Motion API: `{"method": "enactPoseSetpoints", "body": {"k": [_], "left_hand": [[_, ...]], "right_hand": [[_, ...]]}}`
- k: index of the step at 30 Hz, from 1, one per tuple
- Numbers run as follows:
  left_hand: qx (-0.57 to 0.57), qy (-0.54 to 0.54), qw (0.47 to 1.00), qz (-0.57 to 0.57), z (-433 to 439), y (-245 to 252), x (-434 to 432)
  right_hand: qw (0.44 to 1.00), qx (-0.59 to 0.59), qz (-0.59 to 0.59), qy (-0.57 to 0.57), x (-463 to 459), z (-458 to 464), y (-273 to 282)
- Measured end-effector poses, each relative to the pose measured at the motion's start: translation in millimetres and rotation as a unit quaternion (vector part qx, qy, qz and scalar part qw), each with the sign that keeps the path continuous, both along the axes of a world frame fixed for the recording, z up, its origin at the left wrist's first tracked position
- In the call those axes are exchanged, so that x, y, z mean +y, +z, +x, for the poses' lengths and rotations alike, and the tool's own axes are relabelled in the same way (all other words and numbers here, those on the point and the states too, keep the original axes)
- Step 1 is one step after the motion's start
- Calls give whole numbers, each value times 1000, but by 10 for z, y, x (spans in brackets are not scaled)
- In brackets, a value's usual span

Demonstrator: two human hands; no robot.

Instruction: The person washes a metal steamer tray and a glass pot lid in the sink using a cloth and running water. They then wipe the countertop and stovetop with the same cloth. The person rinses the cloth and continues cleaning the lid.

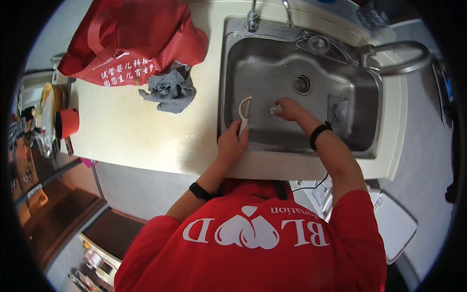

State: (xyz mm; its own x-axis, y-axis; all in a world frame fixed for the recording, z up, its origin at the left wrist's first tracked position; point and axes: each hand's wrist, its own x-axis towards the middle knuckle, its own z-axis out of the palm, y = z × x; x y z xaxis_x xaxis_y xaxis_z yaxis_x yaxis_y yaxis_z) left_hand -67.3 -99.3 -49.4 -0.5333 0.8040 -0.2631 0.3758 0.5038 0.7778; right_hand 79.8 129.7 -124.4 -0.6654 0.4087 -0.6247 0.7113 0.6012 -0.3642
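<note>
My left hand (pixel 232 142) grips the pale handle of a vegetable peeler (pixel 243 116) over the left side of a stainless steel sink (pixel 270 140). The peeler's curved head and metal blade point away from me. Low over the basin, my right hand (pixel 290 110) has a small pale green piece (pixel 273 110) at its fingertips; what the piece is cannot be made out. The round drain (pixel 302 84) lies just beyond that hand.
A grey cloth (pixel 171 90) lies crumpled on the cream countertop (pixel 135 135), beside a large red bag (pixel 138 40) bearing writing. Far left, a red cup (pixel 68 123) sits near the counter's edge. A metal faucet (pixel 252 21) rises behind the sink, and a curved metal bar (pixel 405 71) arches at right.
</note>
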Motion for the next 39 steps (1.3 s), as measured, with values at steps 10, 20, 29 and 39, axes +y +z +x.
{"method": "enactPoseSetpoints", "body": {"k": [10, 20, 29, 39], "left_hand": [[115, 73, 989, -61, 244, 126, 87], [172, 51, 983, -35, 224, 85, 101], [181, 53, 982, -28, 223, 93, 123], [205, 50, 977, -10, 230, 60, 106]], "right_hand": [[978, 94, -41, 182, -9, 49, -1083], [921, 264, 202, -201, 1487, -233, -1367], [940, 308, 78, 126, -153, -963, -1442], [926, 42, -57, 372, -410, -116, -1216]]}}
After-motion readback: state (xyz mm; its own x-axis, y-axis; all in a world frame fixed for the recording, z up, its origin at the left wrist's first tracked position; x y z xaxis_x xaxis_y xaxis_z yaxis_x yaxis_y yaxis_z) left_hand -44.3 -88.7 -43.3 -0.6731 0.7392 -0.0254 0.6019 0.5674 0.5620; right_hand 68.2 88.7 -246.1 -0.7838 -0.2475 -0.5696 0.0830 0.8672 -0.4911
